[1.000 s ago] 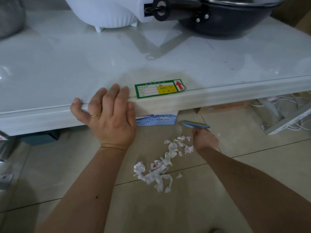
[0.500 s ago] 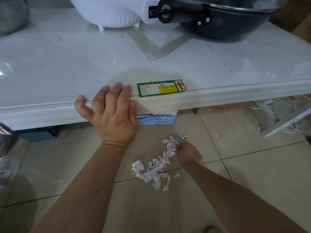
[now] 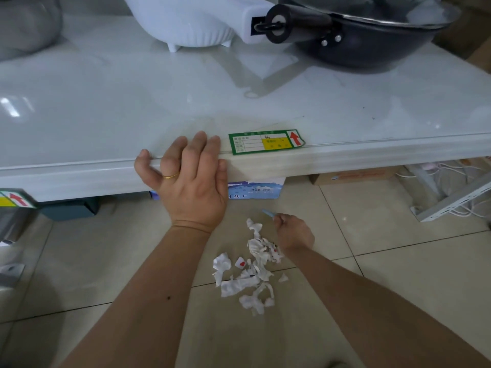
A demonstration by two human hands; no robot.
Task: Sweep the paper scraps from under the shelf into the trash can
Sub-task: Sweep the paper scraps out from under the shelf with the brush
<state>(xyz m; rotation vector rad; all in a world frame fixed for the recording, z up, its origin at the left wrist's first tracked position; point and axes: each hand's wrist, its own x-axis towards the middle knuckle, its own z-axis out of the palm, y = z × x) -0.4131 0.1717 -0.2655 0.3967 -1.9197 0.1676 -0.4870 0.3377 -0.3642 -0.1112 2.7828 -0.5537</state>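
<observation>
A heap of torn white paper scraps [image 3: 251,272], a few with red marks, lies on the tiled floor just in front of the white shelf [image 3: 345,160]. My left hand [image 3: 190,179] rests over the shelf's front edge, fingers spread flat on top. My right hand [image 3: 293,231] is low by the floor at the heap's upper right, closed around a thin blue handle [image 3: 268,213] whose tip sticks out towards the shelf. The rest of that tool is hidden by my hand. No trash can is in view.
On the shelf stand a white appliance [image 3: 191,19] and a dark wok [image 3: 372,35]. A green price label [image 3: 265,142] sits at the edge. Under the shelf are a blue-and-white box [image 3: 255,191], a cardboard box [image 3: 353,176], a white bracket with cables [image 3: 451,200] and a dark bin-like object [image 3: 69,208].
My right hand swept with the blue handle from the right of the scraps leftwards into the heap, then drew back slightly. The scraps are bunched closer together. My left hand stayed on the shelf edge.
</observation>
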